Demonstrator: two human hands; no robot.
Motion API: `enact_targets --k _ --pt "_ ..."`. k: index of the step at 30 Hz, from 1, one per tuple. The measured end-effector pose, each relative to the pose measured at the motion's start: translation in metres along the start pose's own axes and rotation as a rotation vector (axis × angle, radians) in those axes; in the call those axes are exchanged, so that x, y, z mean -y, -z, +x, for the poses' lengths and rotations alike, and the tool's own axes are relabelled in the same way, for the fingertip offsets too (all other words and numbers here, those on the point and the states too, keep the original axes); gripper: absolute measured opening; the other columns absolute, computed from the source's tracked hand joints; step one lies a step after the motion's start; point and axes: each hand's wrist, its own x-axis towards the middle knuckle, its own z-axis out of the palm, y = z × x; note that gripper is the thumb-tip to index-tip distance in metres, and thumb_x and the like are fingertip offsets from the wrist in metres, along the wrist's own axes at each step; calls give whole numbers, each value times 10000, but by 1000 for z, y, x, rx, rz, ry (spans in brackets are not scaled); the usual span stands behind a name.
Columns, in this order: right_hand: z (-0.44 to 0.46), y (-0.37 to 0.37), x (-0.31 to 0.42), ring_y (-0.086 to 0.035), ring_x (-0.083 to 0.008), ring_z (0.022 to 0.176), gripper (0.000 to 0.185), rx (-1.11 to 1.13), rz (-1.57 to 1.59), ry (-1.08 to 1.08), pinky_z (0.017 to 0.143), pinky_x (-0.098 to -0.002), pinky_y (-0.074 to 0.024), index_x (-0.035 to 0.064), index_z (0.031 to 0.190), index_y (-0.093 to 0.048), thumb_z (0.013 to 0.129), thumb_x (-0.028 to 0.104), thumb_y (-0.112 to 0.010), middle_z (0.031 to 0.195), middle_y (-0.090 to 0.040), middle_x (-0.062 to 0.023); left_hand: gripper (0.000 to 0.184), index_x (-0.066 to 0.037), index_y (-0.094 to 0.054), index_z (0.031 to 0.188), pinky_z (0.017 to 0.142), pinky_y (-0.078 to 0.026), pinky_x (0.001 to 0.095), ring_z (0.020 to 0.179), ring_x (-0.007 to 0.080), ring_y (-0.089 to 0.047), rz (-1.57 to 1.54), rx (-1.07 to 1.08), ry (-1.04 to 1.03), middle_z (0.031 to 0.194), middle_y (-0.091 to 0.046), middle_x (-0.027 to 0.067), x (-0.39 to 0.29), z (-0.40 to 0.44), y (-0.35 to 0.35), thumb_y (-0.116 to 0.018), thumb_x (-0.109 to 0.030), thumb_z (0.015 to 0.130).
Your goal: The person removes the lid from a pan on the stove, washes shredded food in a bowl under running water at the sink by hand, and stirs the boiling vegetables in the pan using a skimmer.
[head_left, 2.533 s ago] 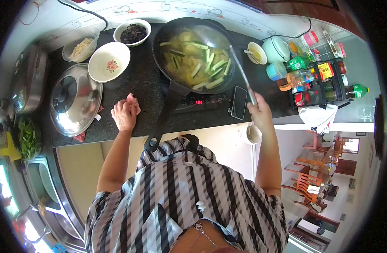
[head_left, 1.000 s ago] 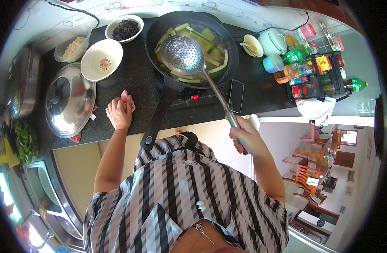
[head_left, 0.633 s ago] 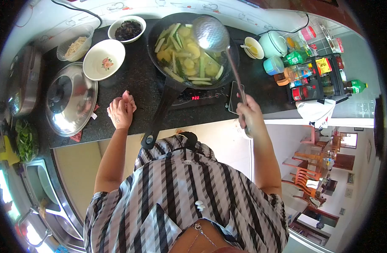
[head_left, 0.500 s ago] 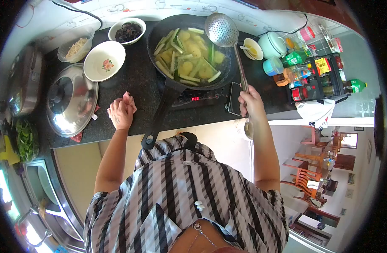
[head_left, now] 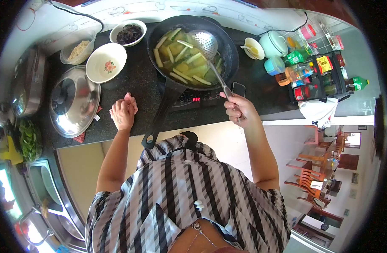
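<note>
My right hand [head_left: 240, 110] is closed around the handle of a perforated metal ladle [head_left: 205, 44]. The ladle's bowl rests in the liquid at the right part of a black wok [head_left: 232, 55]. Green and white strips and yellowish slices [head_left: 183, 67] lie in the broth. Down on the dark counter, my left hand [head_left: 122, 114] has its fingers closed on a pink cloth [head_left: 132, 103], left of the wok's long handle [head_left: 159, 120]. The wok stands on a cooktop with a red lit display [head_left: 196, 99].
Left of the wok are a flowered bowl [head_left: 106, 80], a bowl of dark pieces [head_left: 128, 34], a tub of pale shreds [head_left: 78, 50] and a metal lid [head_left: 71, 120]. A phone [head_left: 238, 89], a small bowl [head_left: 259, 55] and a bottle rack [head_left: 328, 86] stand right.
The ladle has moved from above the wok's right rim down and left into the broth. My right hand has shifted left and slightly down with it. My left hand stays on the pink cloth.
</note>
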Motion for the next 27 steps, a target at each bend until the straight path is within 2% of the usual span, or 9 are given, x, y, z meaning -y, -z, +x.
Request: enact_targets --k 4,10,12,14,19,22,24,26,27 --pt "-15 -3 -8 -347 -19 437 243 79 128 -46 375 -195 -245 133 1151 -535 925 210 -486 665 -425 68 222 -96 -586 955 845 -383 443 992 276 -526 19 29 28 1031 -571 49 13 -3 -13 -605 -216 769" --pt "-36 -6 -24 -350 -20 408 284 58 123 14 341 -196 -243 106 1194 -512 928 194 -468 669 -446 55 243 -68 -614 942 786 -456 417 898 298 -574 -124 80 46 983 -581 99 28 7 -16 -638 -224 759" --pt "-43 -12 -27 -343 -16 391 318 -1 105 45 312 -192 -255 89 1241 -489 938 171 -436 661 -443 50 216 -55 -631 929 747 -492 355 831 258 -600 -520 72 297 940 -588 109 35 20 -20 -667 -194 769" --pt "-47 -15 -28 -341 -14 392 319 -8 104 53 318 -188 -265 90 1244 -486 940 173 -435 660 -439 51 145 -24 -635 914 715 -492 271 776 159 -609 -714 -28 324 895 -609 84 38 42 -12 -661 -71 780" --pt "-49 -8 -35 -368 -26 427 303 163 319 4 360 -196 -275 82 1212 -505 928 180 -461 690 -454 45 109 -27 -637 913 674 -485 257 751 119 -603 -763 -78 150 849 -640 46 -30 99 62 -633 -66 812" --pt "-45 -16 -41 -379 -29 448 313 272 471 -36 373 -188 -290 63 1218 -503 932 182 -462 697 -452 44 127 -29 -642 936 657 -493 270 759 123 -613 -684 110 -93 860 -645 45 -79 112 88 -630 -76 818" --pt "-38 -24 -47 -388 -31 464 313 356 573 -67 380 -182 -294 46 1214 -505 934 179 -464 700 -453 41 157 -10 -643 947 647 -500 280 760 137 -622 -662 403 -166 861 -645 71 -113 111 99 -633 -118 834" --pt "-30 -40 -49 -400 -39 486 305 434 655 -90 434 -188 -338 25 1200 -509 932 167 -476 718 -469 34 275 -15 -627 1029 637 -507 299 772 168 -629 -864 937 -37 867 -645 85 -146 111 107 -613 -240 871" --pt "-25 -50 -51 -403 -42 495 304 460 675 -85 451 -192 -349 27 1198 -511 930 166 -482 722 -473 32 321 -25 -608 1053 647 -508 303 776 180 -625 -1024 1087 128 881 -641 89 -165 105 113 -584 -301 889"
